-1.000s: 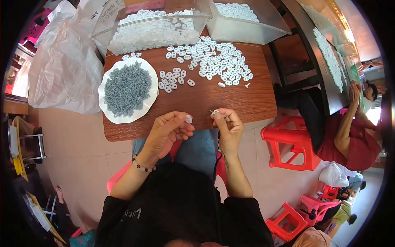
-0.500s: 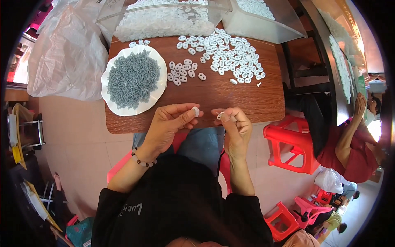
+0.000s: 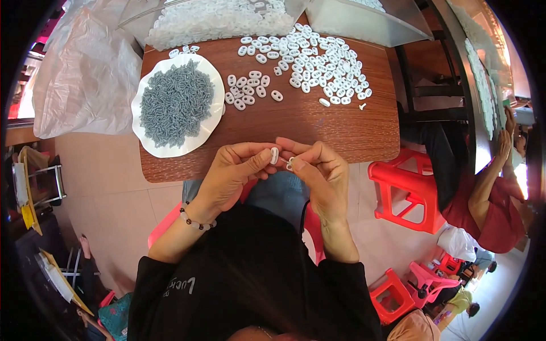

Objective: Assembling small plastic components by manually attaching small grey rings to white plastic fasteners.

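Note:
My left hand (image 3: 233, 170) pinches a white oval plastic piece (image 3: 274, 156) on edge between thumb and fingers, just off the table's near edge. Close beside it, my right hand (image 3: 325, 179) grips a small white plastic part (image 3: 290, 163) between thumb and fingertips; its exact shape is partly hidden. The two parts are nearly together, but whether they touch I cannot tell. Beyond my hands lies a small group of white two-holed oval pieces (image 3: 248, 90), with a larger spread of the same pieces (image 3: 341, 68) farther right.
A white scalloped plate (image 3: 219, 122) heaped with small grey screw-like pieces (image 3: 176, 105) stands at the left of the brown table (image 3: 256, 128). Clear bins (image 3: 222, 25) of white parts line the back. Red stools (image 3: 401, 190) and a co-worker in a dark red top (image 3: 492, 213) are at the right.
My right hand has moved left, bringing its small white part close to the oval piece in my left hand. The oval piece has turned slightly, and the view has shifted a little.

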A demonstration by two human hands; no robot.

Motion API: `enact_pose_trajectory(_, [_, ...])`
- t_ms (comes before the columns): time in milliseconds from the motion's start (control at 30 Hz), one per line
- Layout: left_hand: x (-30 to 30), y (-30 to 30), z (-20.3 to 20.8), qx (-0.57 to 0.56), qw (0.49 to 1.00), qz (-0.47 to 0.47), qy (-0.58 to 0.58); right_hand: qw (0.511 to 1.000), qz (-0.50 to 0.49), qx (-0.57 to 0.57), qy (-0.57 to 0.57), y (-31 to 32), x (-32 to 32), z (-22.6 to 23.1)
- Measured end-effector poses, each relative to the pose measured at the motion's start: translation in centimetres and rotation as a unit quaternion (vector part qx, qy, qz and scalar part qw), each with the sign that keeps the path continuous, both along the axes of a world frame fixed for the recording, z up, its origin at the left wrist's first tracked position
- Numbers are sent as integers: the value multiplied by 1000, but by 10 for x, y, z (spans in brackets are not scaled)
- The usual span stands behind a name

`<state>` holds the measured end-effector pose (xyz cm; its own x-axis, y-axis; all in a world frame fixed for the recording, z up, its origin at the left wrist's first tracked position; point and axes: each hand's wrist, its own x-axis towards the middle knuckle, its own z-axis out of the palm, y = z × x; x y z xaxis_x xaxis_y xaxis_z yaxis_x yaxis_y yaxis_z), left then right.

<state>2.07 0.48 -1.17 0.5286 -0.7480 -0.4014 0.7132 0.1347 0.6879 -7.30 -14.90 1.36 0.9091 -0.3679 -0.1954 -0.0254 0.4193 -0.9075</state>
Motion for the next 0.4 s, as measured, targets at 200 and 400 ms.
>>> enact_pose_trajectory(200, [-2,0,0,10,999,3,-33,1000,15,0,11,-1,0,0])
enact_pose_trajectory(400, [-3,2,-2,17,997,9,-80,1000,26,-2,15,-2,-1,-3])
